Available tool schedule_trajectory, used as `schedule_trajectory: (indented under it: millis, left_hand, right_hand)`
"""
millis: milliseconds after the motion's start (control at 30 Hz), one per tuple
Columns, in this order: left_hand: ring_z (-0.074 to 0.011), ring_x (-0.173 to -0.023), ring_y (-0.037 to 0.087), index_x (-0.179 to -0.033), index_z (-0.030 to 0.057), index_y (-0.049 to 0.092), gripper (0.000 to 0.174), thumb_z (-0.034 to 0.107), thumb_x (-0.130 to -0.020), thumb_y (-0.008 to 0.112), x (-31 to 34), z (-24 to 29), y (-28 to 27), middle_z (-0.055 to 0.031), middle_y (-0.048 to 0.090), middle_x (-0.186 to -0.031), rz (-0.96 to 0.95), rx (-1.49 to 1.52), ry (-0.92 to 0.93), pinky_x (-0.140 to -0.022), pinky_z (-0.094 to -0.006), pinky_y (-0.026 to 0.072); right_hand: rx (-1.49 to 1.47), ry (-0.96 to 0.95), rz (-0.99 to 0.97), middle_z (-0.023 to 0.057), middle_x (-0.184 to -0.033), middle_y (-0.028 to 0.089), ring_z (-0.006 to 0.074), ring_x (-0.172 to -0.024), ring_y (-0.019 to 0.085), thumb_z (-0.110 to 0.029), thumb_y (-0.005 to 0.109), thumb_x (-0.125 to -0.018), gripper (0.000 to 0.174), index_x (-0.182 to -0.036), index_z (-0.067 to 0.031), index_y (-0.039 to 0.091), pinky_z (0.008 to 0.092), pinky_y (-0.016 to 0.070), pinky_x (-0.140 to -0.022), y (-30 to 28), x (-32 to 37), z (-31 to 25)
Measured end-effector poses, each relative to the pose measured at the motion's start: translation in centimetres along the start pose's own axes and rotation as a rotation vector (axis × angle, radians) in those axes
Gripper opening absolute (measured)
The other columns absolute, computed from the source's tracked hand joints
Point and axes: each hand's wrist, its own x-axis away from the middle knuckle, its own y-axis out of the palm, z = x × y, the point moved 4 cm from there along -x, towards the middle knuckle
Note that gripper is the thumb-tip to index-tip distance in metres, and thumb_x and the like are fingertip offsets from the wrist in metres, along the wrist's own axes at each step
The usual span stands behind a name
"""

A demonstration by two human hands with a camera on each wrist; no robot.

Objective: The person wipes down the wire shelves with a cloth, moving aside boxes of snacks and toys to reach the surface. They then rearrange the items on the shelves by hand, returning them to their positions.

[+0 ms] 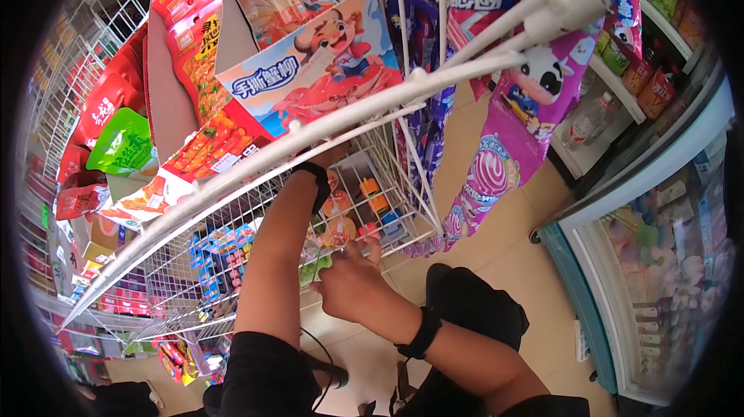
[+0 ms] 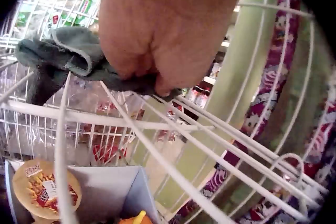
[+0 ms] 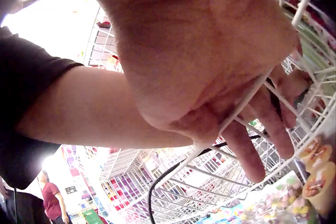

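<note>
My left hand (image 2: 157, 40) grips a bunched grey-green cloth (image 2: 79, 50) against the white wires of the rack; in the head view this hand is mostly hidden behind the upper rim. Lower down, my right hand (image 1: 355, 284) holds the front rim of the lower wire basket (image 1: 411, 242). From the right wrist view, its fingers (image 3: 244, 153) reach past the rim wire into the basket. Close by stand round tubs (image 2: 47, 188) with food pictures on their lids, in a pale box (image 2: 113, 182). A clear bag of colourful sweets (image 3: 283, 198) lies beside them.
Above the arms, a thick white rim (image 1: 310, 126) crosses in front of a snack box (image 1: 333, 68) and red packets (image 1: 190, 37). Purple lollipop packs (image 1: 496, 161) hang at the right. A glass-topped freezer (image 1: 573, 262) stands farther right. A person (image 3: 50, 198) stands in the background.
</note>
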Motion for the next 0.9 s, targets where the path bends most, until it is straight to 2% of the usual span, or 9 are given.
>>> schedule_trajectory:
  millis: [67, 133, 267, 400, 600, 667, 700, 800, 900]
  left_hand:
    - [-0.0379, -0.092, 0.059, -0.103, 0.0024, 0.062, 0.028, -0.001, -0.078, 0.050, 1.1, 0.6, 0.4, -0.0227, 0.062, -0.095, -0.026, -0.030, 0.042, -0.080, -0.0425, 0.0458]
    - [-0.0386, -0.092, 0.058, -0.102, 0.0013, 0.062, 0.032, -0.002, -0.072, 0.051, 2.6, 0.3, 2.1, -0.0224, 0.062, -0.094, 0.147, -0.427, 0.383, -0.080, -0.0432, 0.0459]
    - [-0.0392, -0.096, 0.056, -0.109, -0.0009, 0.059, 0.042, -0.002, -0.068, 0.051, 5.3, 7.2, -1.0, -0.0221, 0.061, -0.102, -0.123, -0.125, 0.192, -0.083, -0.0440, 0.0459]
    - [-0.0389, -0.099, 0.056, -0.112, -0.0016, 0.057, 0.045, -0.003, -0.068, 0.052, 7.0, 9.6, -1.2, -0.0236, 0.059, -0.104, -0.150, -0.208, 0.318, -0.084, -0.0438, 0.0457]
    - [-0.0327, -0.103, 0.057, -0.112, 0.0038, 0.059, 0.030, 0.007, -0.083, 0.054, 7.8, 10.2, -2.4, -0.0147, 0.062, -0.109, -0.398, 0.169, 0.167, -0.085, -0.0387, 0.0460]
    - [-0.0305, -0.089, 0.061, -0.116, 0.0017, 0.055, 0.033, 0.014, -0.085, 0.059, 8.2, 9.2, -5.0, -0.0155, 0.064, -0.101, -0.134, 0.372, 0.074, -0.078, -0.0358, 0.0489]
    - [-0.0255, -0.095, 0.059, -0.119, 0.0026, 0.054, 0.035, 0.008, -0.085, 0.055, 8.7, 8.2, -6.6, -0.0138, 0.063, -0.103, -0.158, 0.683, -0.343, -0.081, -0.0315, 0.0472]
    - [-0.0268, -0.106, 0.053, -0.122, 0.0038, 0.052, 0.046, 0.001, -0.076, 0.046, 11.3, 1.6, -11.3, -0.0133, 0.056, -0.112, 0.290, 0.022, 0.044, -0.084, -0.0338, 0.0469]
    - [-0.0271, -0.106, 0.053, -0.122, 0.0038, 0.052, 0.046, 0.002, -0.076, 0.047, 12.3, -3.6, -15.7, -0.0135, 0.056, -0.112, 0.449, -0.250, -0.159, -0.084, -0.0344, 0.0468]
  right_hand:
    - [-0.002, 0.003, 0.001, 0.0161, -0.094, 0.062, 0.0327, -0.107, 0.044, -0.031, 0.053, -0.085, 0.031, -0.079, -0.0057, 0.071, 0.0598, 0.0157, -0.096, 0.0, 0.0, 0.0]
    - [-0.001, 0.003, 0.005, 0.0164, -0.094, 0.062, 0.0330, -0.107, 0.044, -0.031, 0.053, -0.085, 0.032, -0.079, -0.0056, 0.071, 0.0597, 0.0158, -0.096, 0.0, -0.1, 0.0]
    - [0.009, -0.006, -0.012, 0.0161, -0.093, 0.062, 0.0330, -0.107, 0.043, -0.031, 0.054, -0.084, 0.032, -0.079, -0.0054, 0.071, 0.0602, 0.0157, -0.096, 0.8, -0.4, 0.1]
    - [0.029, -0.001, -0.007, 0.0146, -0.092, 0.063, 0.0328, -0.107, 0.044, -0.032, 0.052, -0.085, 0.033, -0.079, -0.0063, 0.071, 0.0621, 0.0151, -0.095, 0.6, -0.4, 0.3]
    - [0.073, -0.002, -0.042, 0.0144, -0.093, 0.063, 0.0335, -0.110, 0.044, -0.033, 0.049, -0.088, 0.034, -0.079, -0.0087, 0.071, 0.0636, 0.0153, -0.094, 0.9, -0.7, 0.2]
    - [0.090, -0.006, -0.024, 0.0146, -0.093, 0.063, 0.0336, -0.111, 0.043, -0.033, 0.049, -0.087, 0.034, -0.080, -0.0082, 0.071, 0.0637, 0.0166, -0.094, 0.9, -0.7, 0.3]
    - [0.088, -0.009, -0.021, 0.0146, -0.093, 0.063, 0.0336, -0.111, 0.043, -0.033, 0.049, -0.087, 0.034, -0.080, -0.0082, 0.071, 0.0637, 0.0166, -0.094, 0.9, -0.6, 0.3]
    - [0.086, -0.015, 0.004, 0.0150, -0.092, 0.064, 0.0337, -0.112, 0.042, -0.033, 0.050, -0.087, 0.034, -0.080, -0.0079, 0.071, 0.0639, 0.0176, -0.093, 1.0, -0.5, 0.4]
    - [0.071, -0.021, 0.017, 0.0150, -0.091, 0.063, 0.0332, -0.111, 0.042, -0.033, 0.050, -0.087, 0.033, -0.079, -0.0078, 0.071, 0.0631, 0.0189, -0.092, 0.8, -0.5, 0.3]
